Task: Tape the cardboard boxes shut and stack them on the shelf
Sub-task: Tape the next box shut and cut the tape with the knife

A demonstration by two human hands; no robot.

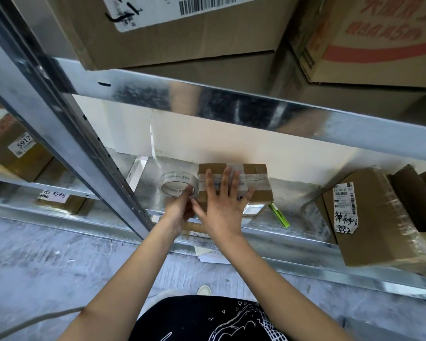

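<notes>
Head view: taped box (253, 172) on shelf (293, 239)

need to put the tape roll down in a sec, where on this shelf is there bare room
Bare metal shows on the shelf between the small box and the labelled box at right. Left of the small box is crowded: the tape roll and both hands. A green cutter lies at the front edge.

Brown cardboard box (256, 173), clear tape roll (177, 184), green cutter (279, 215) (white tip), silver shelf (293, 232).
</notes>
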